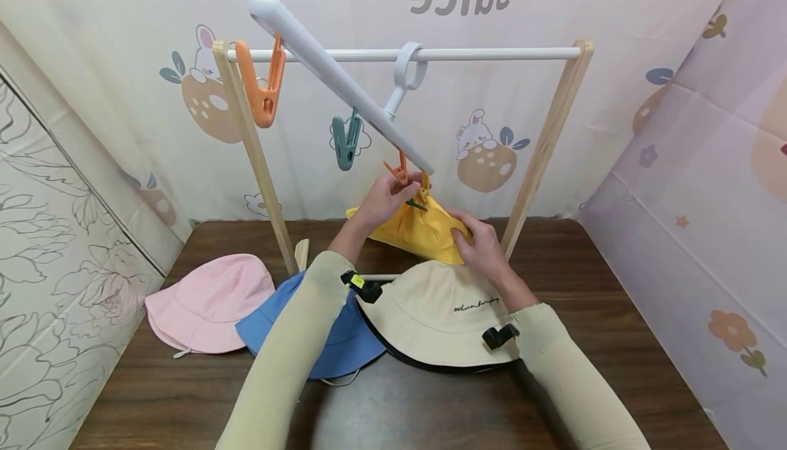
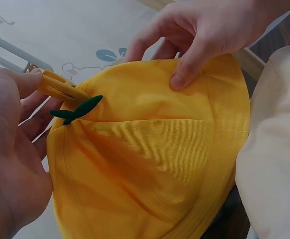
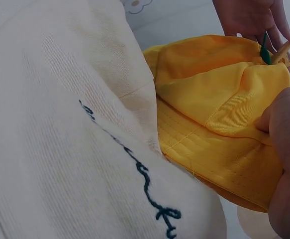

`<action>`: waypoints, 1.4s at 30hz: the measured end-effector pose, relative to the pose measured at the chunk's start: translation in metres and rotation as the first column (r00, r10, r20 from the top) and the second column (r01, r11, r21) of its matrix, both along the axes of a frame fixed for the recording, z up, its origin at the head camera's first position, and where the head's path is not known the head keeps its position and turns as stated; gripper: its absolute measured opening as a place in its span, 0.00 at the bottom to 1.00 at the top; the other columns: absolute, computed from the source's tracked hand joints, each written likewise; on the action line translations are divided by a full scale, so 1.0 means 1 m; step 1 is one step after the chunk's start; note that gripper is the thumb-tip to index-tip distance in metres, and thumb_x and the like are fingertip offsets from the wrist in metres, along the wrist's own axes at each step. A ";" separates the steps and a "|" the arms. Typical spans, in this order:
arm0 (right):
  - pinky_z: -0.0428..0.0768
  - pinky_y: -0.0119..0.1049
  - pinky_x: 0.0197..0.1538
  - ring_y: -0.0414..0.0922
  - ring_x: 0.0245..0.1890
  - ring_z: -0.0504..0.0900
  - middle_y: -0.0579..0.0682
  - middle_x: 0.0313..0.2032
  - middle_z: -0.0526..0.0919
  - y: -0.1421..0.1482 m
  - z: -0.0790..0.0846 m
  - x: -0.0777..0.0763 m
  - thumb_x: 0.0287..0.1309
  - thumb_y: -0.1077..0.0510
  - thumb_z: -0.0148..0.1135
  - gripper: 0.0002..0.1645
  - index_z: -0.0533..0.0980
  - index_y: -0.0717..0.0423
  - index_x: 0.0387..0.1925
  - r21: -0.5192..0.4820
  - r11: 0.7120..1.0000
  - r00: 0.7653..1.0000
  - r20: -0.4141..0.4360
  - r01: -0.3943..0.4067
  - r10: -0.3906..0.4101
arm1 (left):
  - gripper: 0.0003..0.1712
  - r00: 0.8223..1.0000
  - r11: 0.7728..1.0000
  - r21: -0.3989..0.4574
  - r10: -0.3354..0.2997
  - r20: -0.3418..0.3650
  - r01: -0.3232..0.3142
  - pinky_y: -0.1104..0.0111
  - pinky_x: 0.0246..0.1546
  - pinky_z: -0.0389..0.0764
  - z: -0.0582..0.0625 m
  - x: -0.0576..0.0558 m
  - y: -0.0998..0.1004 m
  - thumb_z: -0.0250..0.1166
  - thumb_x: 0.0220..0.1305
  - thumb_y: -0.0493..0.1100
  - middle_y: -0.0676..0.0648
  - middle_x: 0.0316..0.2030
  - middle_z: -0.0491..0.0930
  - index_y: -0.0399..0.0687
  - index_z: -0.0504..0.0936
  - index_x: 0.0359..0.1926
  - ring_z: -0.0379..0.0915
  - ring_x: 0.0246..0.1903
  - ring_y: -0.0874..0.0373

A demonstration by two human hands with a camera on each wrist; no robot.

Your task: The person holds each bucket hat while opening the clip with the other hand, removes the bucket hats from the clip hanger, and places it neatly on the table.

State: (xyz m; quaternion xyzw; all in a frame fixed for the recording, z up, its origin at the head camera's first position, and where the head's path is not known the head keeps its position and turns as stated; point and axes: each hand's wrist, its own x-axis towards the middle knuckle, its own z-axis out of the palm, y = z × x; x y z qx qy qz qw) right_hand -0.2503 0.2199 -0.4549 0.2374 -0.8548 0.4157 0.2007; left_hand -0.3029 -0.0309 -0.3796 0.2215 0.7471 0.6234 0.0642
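Note:
A yellow bucket hat [image 1: 430, 235] with a small green leaf [image 2: 85, 108] on its crown hangs at the near end of the white hanger bar [image 1: 335, 74]. The yellow clothespin [image 2: 62, 89] bites the top of the crown beside the leaf. My left hand [image 1: 382, 201] is at that clothespin, thumb on its handle end and fingers behind. With thumb in front and fingers behind, my right hand [image 1: 484, 244] pinches the hat's side. An orange clothespin [image 1: 398, 169] hangs just above the left hand; farther along are a green clothespin [image 1: 346, 141] and another orange one [image 1: 261, 88].
The hanger's hook [image 1: 408, 67] loops over the rail of a wooden-legged rack [image 1: 547, 143]. On the brown table [image 1: 615, 341] lie a pink hat [image 1: 212, 300], a blue hat [image 1: 344, 341] partly under the left sleeve, and a cream hat [image 1: 430, 313] with dark script.

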 end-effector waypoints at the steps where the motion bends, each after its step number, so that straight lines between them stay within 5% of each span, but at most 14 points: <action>1: 0.72 0.12 0.59 0.63 0.61 0.91 0.67 0.62 0.91 0.000 0.000 0.000 0.75 0.75 0.63 0.22 0.83 0.66 0.66 0.000 1.000 1.000 -0.004 -0.001 0.001 | 0.24 1.000 1.000 -0.005 0.002 -0.006 -0.002 0.49 0.85 0.72 0.000 0.000 0.000 0.60 0.88 0.41 0.34 0.72 0.83 0.36 0.80 0.75 0.76 0.77 0.39; 16: 0.76 0.19 0.55 0.63 0.56 0.92 0.67 0.61 0.91 0.000 -0.003 0.001 0.75 0.74 0.64 0.21 0.84 0.64 0.65 0.010 1.000 1.000 -0.026 0.008 -0.007 | 0.21 0.999 0.999 -0.023 0.036 -0.022 -0.036 0.48 0.82 0.76 -0.004 0.002 -0.001 0.62 0.87 0.45 0.36 0.67 0.87 0.42 0.83 0.72 0.80 0.72 0.41; 26: 0.74 0.25 0.45 0.50 0.34 0.80 0.67 0.56 0.93 -0.003 -0.007 0.000 0.72 0.76 0.64 0.21 0.86 0.65 0.61 0.001 0.999 0.998 -0.044 0.035 -0.034 | 0.24 0.999 0.999 -0.011 0.044 -0.008 -0.044 0.49 0.80 0.77 -0.006 0.003 -0.003 0.62 0.88 0.46 0.35 0.69 0.86 0.40 0.81 0.74 0.80 0.70 0.41; 33: 0.75 0.20 0.49 0.49 0.42 0.87 0.67 0.57 0.93 -0.002 -0.011 0.001 0.72 0.77 0.63 0.21 0.87 0.66 0.61 -0.005 1.000 0.999 -0.035 0.028 -0.028 | 0.24 0.998 0.998 -0.015 0.055 -0.020 -0.056 0.48 0.79 0.79 -0.006 0.004 -0.004 0.62 0.87 0.47 0.35 0.68 0.86 0.40 0.81 0.74 0.81 0.69 0.41; 37: 0.74 0.26 0.40 0.37 0.25 0.71 0.69 0.56 0.93 -0.002 -0.012 0.000 0.72 0.77 0.64 0.21 0.86 0.67 0.61 0.005 1.000 0.999 -0.041 0.003 -0.003 | 0.24 0.998 0.998 -0.017 0.064 -0.020 -0.064 0.48 0.80 0.78 -0.005 0.004 -0.006 0.62 0.88 0.47 0.35 0.68 0.86 0.39 0.81 0.74 0.81 0.70 0.40; 42: 0.69 0.29 0.31 0.30 0.21 0.56 0.69 0.56 0.93 -0.003 -0.012 0.001 0.72 0.78 0.63 0.21 0.87 0.66 0.60 0.008 1.000 1.000 -0.026 -0.016 0.016 | 0.25 0.998 0.998 -0.015 0.068 -0.012 -0.068 0.48 0.81 0.76 -0.005 0.003 -0.007 0.62 0.88 0.47 0.35 0.69 0.86 0.39 0.81 0.74 0.80 0.71 0.40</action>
